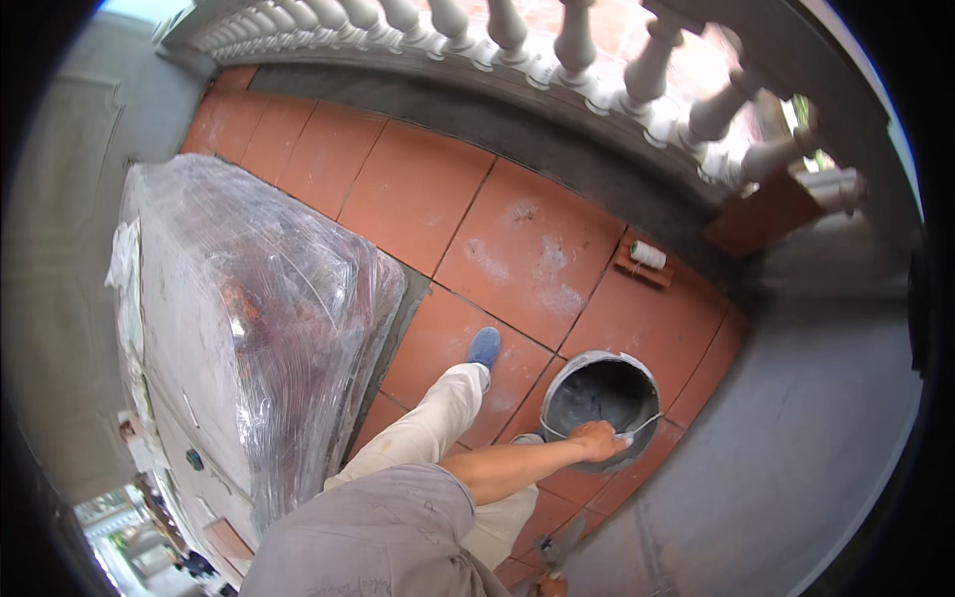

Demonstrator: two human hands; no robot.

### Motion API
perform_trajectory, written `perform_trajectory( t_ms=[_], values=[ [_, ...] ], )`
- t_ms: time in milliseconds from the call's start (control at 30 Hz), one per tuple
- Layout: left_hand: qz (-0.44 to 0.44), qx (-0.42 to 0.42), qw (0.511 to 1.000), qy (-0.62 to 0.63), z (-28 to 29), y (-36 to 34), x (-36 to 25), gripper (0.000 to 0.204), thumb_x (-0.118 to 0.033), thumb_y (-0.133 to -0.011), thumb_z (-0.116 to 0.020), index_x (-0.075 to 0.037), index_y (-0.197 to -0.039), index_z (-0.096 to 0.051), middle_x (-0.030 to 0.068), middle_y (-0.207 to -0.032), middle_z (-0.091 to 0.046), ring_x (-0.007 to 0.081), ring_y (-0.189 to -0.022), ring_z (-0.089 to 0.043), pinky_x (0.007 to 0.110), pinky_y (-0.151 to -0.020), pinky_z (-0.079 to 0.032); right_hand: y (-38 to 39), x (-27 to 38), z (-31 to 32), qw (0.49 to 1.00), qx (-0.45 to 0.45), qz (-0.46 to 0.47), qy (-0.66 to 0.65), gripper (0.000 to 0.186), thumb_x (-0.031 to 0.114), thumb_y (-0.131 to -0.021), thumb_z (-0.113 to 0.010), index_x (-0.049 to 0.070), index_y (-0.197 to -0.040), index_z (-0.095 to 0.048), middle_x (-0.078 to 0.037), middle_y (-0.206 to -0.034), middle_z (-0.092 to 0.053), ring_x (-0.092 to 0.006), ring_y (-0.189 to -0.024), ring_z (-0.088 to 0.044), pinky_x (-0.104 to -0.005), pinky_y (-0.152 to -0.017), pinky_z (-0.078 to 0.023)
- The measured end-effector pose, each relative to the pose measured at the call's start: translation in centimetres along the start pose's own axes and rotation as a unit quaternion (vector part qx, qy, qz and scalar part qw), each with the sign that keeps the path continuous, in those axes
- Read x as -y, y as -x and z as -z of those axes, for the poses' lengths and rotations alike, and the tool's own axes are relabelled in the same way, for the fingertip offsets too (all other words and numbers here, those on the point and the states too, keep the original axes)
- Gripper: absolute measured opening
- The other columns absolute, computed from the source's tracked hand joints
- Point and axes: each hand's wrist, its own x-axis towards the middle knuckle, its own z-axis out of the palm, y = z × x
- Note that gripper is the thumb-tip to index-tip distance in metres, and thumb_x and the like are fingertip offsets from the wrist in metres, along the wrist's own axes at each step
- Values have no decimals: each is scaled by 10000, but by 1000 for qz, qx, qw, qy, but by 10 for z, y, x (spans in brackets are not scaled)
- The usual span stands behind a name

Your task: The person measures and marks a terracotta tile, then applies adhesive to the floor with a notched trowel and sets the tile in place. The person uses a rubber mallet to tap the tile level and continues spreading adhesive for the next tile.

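My left hand (597, 442) is closed round the wire handle of a round bucket (609, 366). The bucket has a grey-smeared rim and dark grey insides, and it stands on or just above the tiles by my feet. At the lower edge of the view, my right hand (552, 588) shows only in part. It seems closed on a trowel (565, 545), whose grey blade points up and whose handle is mostly hidden.
A large block wrapped in clear plastic (288, 298) stands at left on red floor tiles (418, 189). A white string spool (649, 255) sits on a reddish brick (637, 271). A loose tile (761, 214) leans beneath the balustrade (647, 65). A grey wall (756, 428) bounds the right.
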Motion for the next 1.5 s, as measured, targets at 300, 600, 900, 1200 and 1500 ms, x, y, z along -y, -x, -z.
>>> perform_trajectory(
  t_ms=[300,600,900,1200,1500],
  values=[
    [-45,-23,993,103,218,157,-13,688,-590,-879,-550,69,-1024,-684,278,-1048,-677,426,-1041,-646,482,-917,-484,119,272,17,969,-32,188,154,250,91,-706,-734,-31,-916,-677,-112,-817,-692,-232,-734,-663,-389,-650,-529],
    [-12,-291,944,156,426,334,22,663,-561,-858,-586,64,-1058,-676,284,-1088,-667,413,-1054,-645,462,-910,-503,265,539,7,866,-54,403,292,275,105,-697,-745,-33,-925,-678,-120,-823,-696,-238,-748,-669,-391,-657,-532],
    [-32,-587,756,286,656,411,112,545,-466,-886,-618,74,-863,-695,220,-779,-691,311,-797,-691,418,-746,-499,316,743,-19,812,-93,437,375,300,119,-687,-755,-36,-933,-680,-128,-829,-700,-245,-762,-676,-393,-664,-534],
    [21,-709,535,459,866,503,221,478,-441,-898,-665,25,-995,-706,-59,-601,-434,45,-521,-389,240,-496,-324,428,1015,-92,760,-111,443,461,326,132,-678,-766,-39,-942,-681,-136,-836,-703,-252,-776,-683,-395,-671,-537],
    [24,-702,432,567,1026,588,331,498,-449,-890,-665,32,-1015,-659,-80,-566,-393,14,-416,-297,213,-382,-222,543,1170,-248,735,-116,476,468,351,146,-669,-777,-41,-951,-682,-144,-842,-707,-258,-790,-690,-397,-678,-540]
  ],
)
